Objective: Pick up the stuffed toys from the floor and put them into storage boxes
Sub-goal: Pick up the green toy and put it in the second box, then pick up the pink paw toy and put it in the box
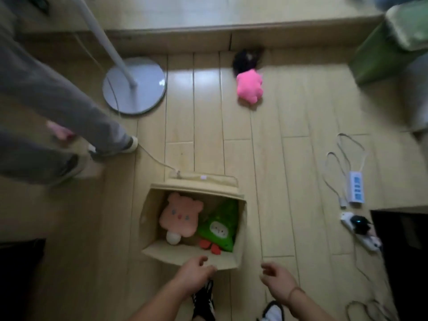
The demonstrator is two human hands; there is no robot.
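Note:
A beige fabric storage box (pixel 240 230) stands open on the wooden floor just ahead of me. Inside it lie a pale pink bear-faced plush (pixel 180 215) and a green triangular plush with red feet (pixel 220 225). A bright pink stuffed toy with dark hair (pixel 249 85) lies on the floor further off, near the step. My left hand (pixel 195 273) hovers at the box's near rim, fingers loosely curled and holding nothing. To the right of the box, my right hand (pixel 276 280) is also empty with fingers apart.
Another person's legs in grey trousers (pixel 58 107) stand at the left. A floor lamp's round base (pixel 134 85) and its cord lie nearby. Power strips with cables (pixel 356 188) sit at the right, a green box (pixel 384 47) at the far right, dark furniture (pixel 403 251) beside me.

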